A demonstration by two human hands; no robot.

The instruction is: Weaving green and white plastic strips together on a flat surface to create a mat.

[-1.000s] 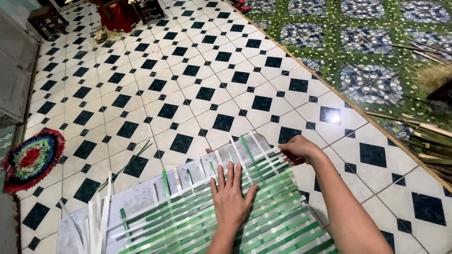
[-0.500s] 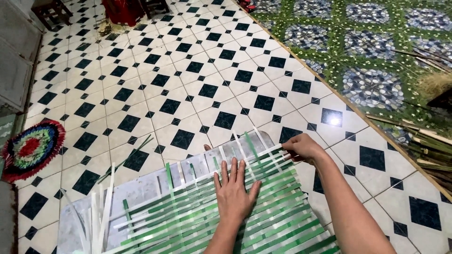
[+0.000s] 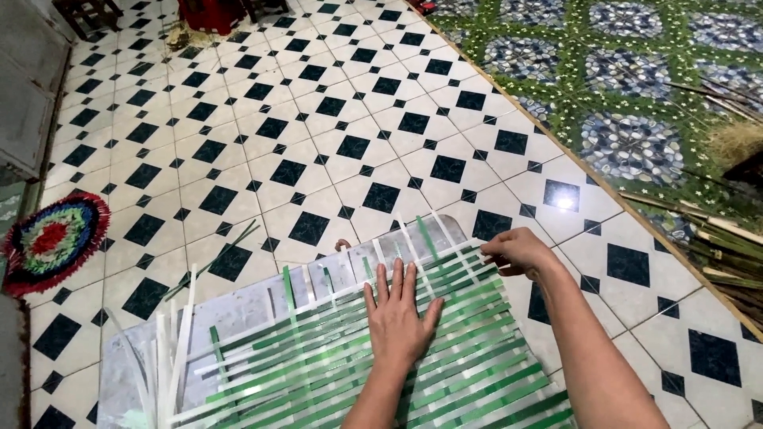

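**Two hands working a woven mat of green and white strips on a tiled floor**

A person is kneeling or sitting over a woven mat point(image 3: 350, 365) made of green and white flat strips, which is lying on the black-and-white tiled floor point(image 3: 318, 135) at the bottom of the view. The left hand point(image 3: 400, 318) is pressing flat on the weave near its far edge, palm down, fingers stretched forward and slightly spread, gripping nothing. The right hand point(image 3: 517, 253) is sitting at the mat's far right corner with its fingers curled in; it is apparently pinching the end of a strip there, though the fingertips are too small and hidden to be sure.

Loose strip ends point(image 3: 413, 238) are sticking out past the far edge of the weave, just beyond the left hand's fingertips. At the mat's left side, several unwoven white strips point(image 3: 171, 349) are fanning upward and outward. A few thin green strips point(image 3: 214, 262) are lying loose on the tiles just beyond them.

Well to the left, a round multicoloured rug point(image 3: 52, 242) is resting against the floor's edge. To the right, a green and blue patterned floor point(image 3: 636, 103) is running diagonally, with a bundle of long stalks point(image 3: 715, 238) lying along it.
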